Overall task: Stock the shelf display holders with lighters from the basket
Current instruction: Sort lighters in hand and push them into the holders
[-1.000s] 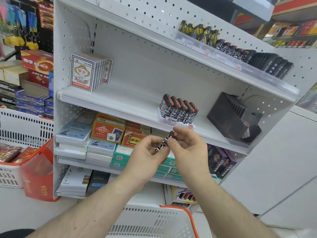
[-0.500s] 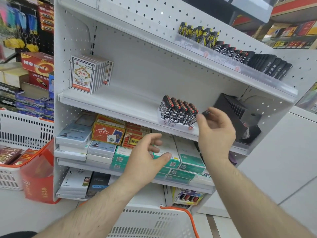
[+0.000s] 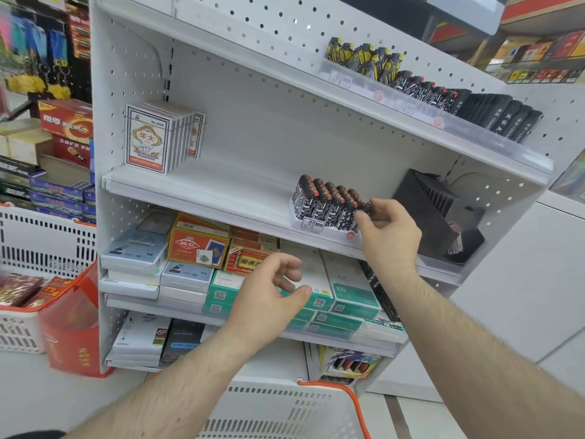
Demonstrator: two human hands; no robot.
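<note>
A white display holder (image 3: 311, 224) full of black-and-white patterned lighters with red tops (image 3: 326, 201) stands on the middle shelf (image 3: 202, 188). My right hand (image 3: 391, 231) is at the holder's right end, its fingers pinching a black lighter (image 3: 367, 208) against the last row. My left hand (image 3: 272, 299) hovers lower, in front of the shelf below, fingers loosely curled and empty. The white basket with an orange handle (image 3: 319, 410) is at the bottom, its contents hidden.
An empty black slotted holder (image 3: 424, 204) stands to the right on the same shelf. Playing-card packs (image 3: 158, 139) sit at the shelf's left. The upper shelf holds more lighters (image 3: 421, 87). Boxes fill the lower shelves (image 3: 196, 264). A red-rimmed basket (image 3: 28, 312) stands at left.
My right hand took the lighter out of both hands' grip and carried it up and right to the holder's right end. The left hand let go and hangs lower.
</note>
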